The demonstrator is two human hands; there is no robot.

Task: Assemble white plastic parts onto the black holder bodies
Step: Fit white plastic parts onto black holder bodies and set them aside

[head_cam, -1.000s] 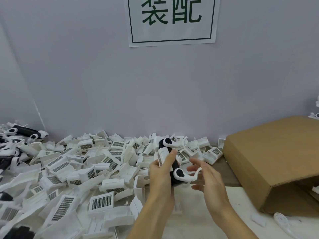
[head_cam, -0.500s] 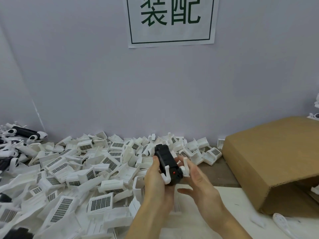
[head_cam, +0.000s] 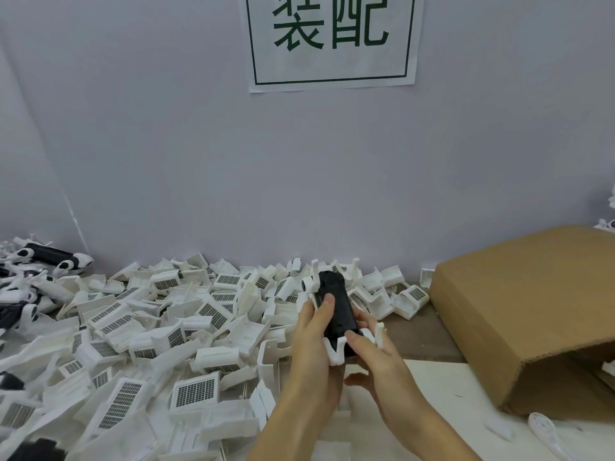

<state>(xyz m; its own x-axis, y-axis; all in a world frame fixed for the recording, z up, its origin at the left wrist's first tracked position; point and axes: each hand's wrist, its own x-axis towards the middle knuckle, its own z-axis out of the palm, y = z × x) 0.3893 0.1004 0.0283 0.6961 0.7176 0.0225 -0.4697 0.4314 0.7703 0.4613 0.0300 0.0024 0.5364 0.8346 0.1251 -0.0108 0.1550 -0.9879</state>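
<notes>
Crowding both hands (head_cam: 346,354): white parts pile (head_cam: 139,344), cardboard box (head_cam: 519,311).

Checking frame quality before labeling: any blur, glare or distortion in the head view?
Head view: even, soft light, no glare; wide-angle bend at the edges; black holder body and both hands, left hand, right hand, fairly sharp; white parts pile smeared toward the lower left corner.
</notes>
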